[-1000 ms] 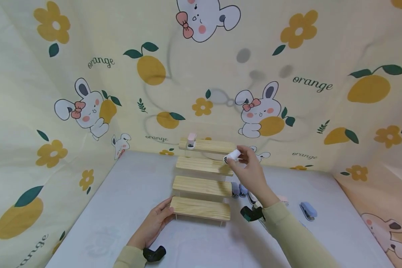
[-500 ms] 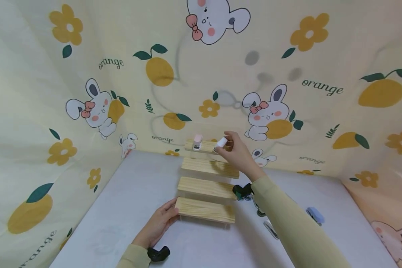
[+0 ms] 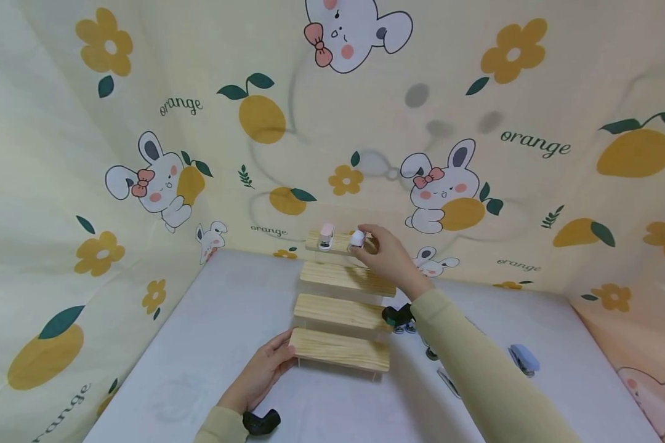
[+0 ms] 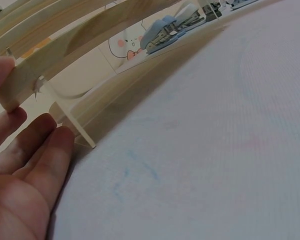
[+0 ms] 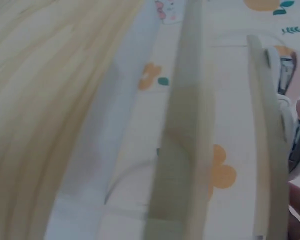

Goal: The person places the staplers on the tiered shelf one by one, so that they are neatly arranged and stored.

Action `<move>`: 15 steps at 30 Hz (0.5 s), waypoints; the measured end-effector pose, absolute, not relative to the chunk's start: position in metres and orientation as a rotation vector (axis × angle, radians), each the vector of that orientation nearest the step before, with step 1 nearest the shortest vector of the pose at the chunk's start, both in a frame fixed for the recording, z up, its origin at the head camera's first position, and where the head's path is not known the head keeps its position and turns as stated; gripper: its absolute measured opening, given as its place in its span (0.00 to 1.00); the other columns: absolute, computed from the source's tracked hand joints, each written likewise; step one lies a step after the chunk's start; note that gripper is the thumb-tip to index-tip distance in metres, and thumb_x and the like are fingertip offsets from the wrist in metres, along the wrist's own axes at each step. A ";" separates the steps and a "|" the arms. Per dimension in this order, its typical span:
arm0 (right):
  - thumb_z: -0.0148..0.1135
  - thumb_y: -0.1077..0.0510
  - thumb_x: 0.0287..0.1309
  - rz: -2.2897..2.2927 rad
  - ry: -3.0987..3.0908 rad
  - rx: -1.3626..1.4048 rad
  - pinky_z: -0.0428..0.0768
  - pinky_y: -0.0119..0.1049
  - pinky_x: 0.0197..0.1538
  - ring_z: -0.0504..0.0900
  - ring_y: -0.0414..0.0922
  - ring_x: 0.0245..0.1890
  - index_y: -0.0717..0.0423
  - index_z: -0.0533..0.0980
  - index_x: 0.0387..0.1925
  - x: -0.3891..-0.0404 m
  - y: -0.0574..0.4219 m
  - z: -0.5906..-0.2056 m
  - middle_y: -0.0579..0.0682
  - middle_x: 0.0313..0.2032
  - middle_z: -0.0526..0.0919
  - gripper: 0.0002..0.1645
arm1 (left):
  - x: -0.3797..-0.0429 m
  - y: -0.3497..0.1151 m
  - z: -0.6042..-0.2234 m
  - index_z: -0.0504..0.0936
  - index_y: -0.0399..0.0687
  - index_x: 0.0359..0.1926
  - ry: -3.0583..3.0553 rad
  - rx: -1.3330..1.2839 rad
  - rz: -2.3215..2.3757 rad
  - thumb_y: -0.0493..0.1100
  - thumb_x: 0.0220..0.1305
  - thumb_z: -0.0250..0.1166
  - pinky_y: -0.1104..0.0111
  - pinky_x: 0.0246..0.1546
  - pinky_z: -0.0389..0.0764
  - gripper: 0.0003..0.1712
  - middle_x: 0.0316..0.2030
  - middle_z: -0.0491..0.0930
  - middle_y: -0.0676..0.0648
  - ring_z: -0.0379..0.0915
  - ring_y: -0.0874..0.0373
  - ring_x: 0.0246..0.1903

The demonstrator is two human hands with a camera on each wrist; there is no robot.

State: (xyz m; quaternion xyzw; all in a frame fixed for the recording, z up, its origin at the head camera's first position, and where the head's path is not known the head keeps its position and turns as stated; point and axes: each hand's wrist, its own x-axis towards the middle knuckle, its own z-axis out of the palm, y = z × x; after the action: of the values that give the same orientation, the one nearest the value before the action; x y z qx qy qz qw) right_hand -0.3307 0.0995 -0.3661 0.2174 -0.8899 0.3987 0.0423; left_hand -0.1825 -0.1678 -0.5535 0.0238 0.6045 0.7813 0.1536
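A four-step wooden rack (image 3: 340,349) stands in front of the patterned backdrop. My left hand (image 3: 261,372) grips the left end of its lowest step, thumb over the board and a fingertip under it in the left wrist view. Up at the top step, my right hand (image 3: 388,255) holds a white stapler (image 3: 357,239) between thumb and fingers. The stapler is at the board's surface; whether it bears its weight there I cannot tell. To its left on the same step sits a pink and white stapler (image 3: 326,236). The right wrist view shows both staplers only partly, at its edge.
A blue stapler (image 3: 524,359) lies on the white tabletop (image 3: 183,344) at the right. More staplers, among them a blue one (image 4: 160,35), lie right of the rack, partly hidden by my right sleeve (image 3: 465,351). The three lower steps bear nothing.
My right hand has carried the white stapler leftward and up to the top step, then tipped it more level and lowered it slightly. The left hand keeps its grip on the rack.
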 end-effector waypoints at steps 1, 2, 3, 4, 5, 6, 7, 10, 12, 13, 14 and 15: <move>0.65 0.45 0.61 1.210 -2.717 0.674 0.69 0.44 0.65 0.68 0.50 0.63 0.55 0.66 0.66 -0.331 0.099 -0.367 0.53 0.62 0.71 0.37 | -0.182 -0.168 -0.554 0.51 0.38 0.74 1.731 0.068 2.242 0.49 0.70 0.59 0.56 0.68 0.60 0.41 0.72 0.52 0.35 0.55 0.46 0.68; 0.65 0.45 0.61 1.205 -2.712 0.678 0.68 0.43 0.66 0.67 0.49 0.65 0.55 0.66 0.66 -0.331 0.099 -0.368 0.52 0.62 0.71 0.37 | -0.182 -0.168 -0.554 0.51 0.38 0.74 1.730 0.065 2.244 0.49 0.70 0.59 0.56 0.68 0.60 0.41 0.72 0.52 0.35 0.55 0.46 0.68; 0.65 0.46 0.61 1.201 -2.704 0.686 0.68 0.42 0.66 0.67 0.48 0.65 0.56 0.66 0.66 -0.331 0.098 -0.369 0.53 0.62 0.71 0.37 | -0.182 -0.168 -0.553 0.51 0.37 0.74 1.732 0.065 2.245 0.49 0.70 0.59 0.57 0.67 0.61 0.41 0.72 0.52 0.35 0.55 0.46 0.68; 0.65 0.46 0.61 1.194 -2.698 0.698 0.69 0.42 0.66 0.68 0.48 0.64 0.56 0.65 0.67 -0.331 0.098 -0.369 0.53 0.61 0.72 0.37 | -0.182 -0.168 -0.553 0.50 0.37 0.74 1.731 0.062 2.247 0.49 0.70 0.59 0.57 0.67 0.61 0.41 0.72 0.52 0.34 0.55 0.46 0.68; 0.64 0.46 0.61 1.187 -2.696 0.703 0.69 0.42 0.65 0.69 0.48 0.64 0.56 0.65 0.67 -0.331 0.098 -0.370 0.53 0.60 0.73 0.37 | -0.182 -0.168 -0.553 0.50 0.37 0.74 1.731 0.060 2.250 0.49 0.69 0.59 0.57 0.67 0.61 0.41 0.71 0.52 0.34 0.56 0.46 0.68; 0.64 0.47 0.62 1.176 -2.696 0.707 0.70 0.41 0.65 0.70 0.48 0.63 0.56 0.65 0.67 -0.331 0.097 -0.370 0.53 0.59 0.74 0.37 | -0.182 -0.168 -0.552 0.50 0.37 0.74 1.728 0.058 2.253 0.48 0.69 0.59 0.57 0.67 0.62 0.41 0.71 0.52 0.34 0.56 0.46 0.68; 0.64 0.47 0.62 1.164 -2.698 0.703 0.70 0.41 0.65 0.71 0.48 0.62 0.56 0.65 0.67 -0.331 0.097 -0.370 0.53 0.59 0.74 0.37 | -0.182 -0.168 -0.552 0.50 0.37 0.74 1.729 0.058 2.255 0.48 0.69 0.60 0.58 0.67 0.62 0.41 0.71 0.53 0.34 0.56 0.46 0.68; 0.63 0.46 0.63 1.097 -2.723 0.680 0.68 0.45 0.66 0.70 0.50 0.62 0.53 0.63 0.68 -0.331 0.096 -0.370 0.54 0.60 0.74 0.37 | -0.182 -0.168 -0.552 0.50 0.36 0.74 1.730 0.056 2.255 0.48 0.69 0.59 0.60 0.66 0.64 0.41 0.71 0.53 0.33 0.57 0.46 0.67; 0.62 0.46 0.63 1.061 -2.744 0.656 0.66 0.47 0.67 0.69 0.51 0.63 0.52 0.62 0.69 -0.331 0.096 -0.370 0.55 0.61 0.73 0.38 | -0.181 -0.168 -0.551 0.50 0.36 0.74 1.728 0.058 2.256 0.48 0.70 0.59 0.62 0.65 0.66 0.41 0.71 0.53 0.33 0.58 0.46 0.67; 0.62 0.46 0.63 1.047 -2.752 0.647 0.65 0.47 0.68 0.68 0.52 0.63 0.52 0.61 0.70 -0.332 0.095 -0.370 0.55 0.61 0.73 0.38 | -0.181 -0.168 -0.551 0.50 0.36 0.74 1.727 0.061 2.255 0.47 0.70 0.59 0.63 0.64 0.66 0.41 0.71 0.53 0.33 0.58 0.47 0.67; 0.61 0.45 0.64 1.034 -2.760 0.639 0.64 0.48 0.68 0.67 0.53 0.64 0.51 0.60 0.71 -0.332 0.095 -0.370 0.56 0.62 0.73 0.39 | -0.181 -0.167 -0.551 0.50 0.36 0.74 1.726 0.060 2.255 0.47 0.70 0.59 0.64 0.64 0.67 0.41 0.71 0.54 0.33 0.58 0.47 0.67; 0.61 0.45 0.64 1.027 -2.764 0.632 0.63 0.49 0.68 0.67 0.53 0.64 0.52 0.59 0.71 -0.332 0.095 -0.370 0.56 0.62 0.72 0.40 | -0.181 -0.167 -0.551 0.50 0.36 0.74 1.725 0.063 2.255 0.47 0.70 0.59 0.64 0.63 0.67 0.41 0.71 0.54 0.33 0.58 0.47 0.67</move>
State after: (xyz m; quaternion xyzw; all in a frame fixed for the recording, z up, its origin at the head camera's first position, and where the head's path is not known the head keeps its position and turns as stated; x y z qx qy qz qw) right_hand -0.3317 0.0951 -0.3700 0.2091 -0.9147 0.3400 0.0629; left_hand -0.1808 -0.1673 -0.5515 0.0218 0.6006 0.7851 0.1501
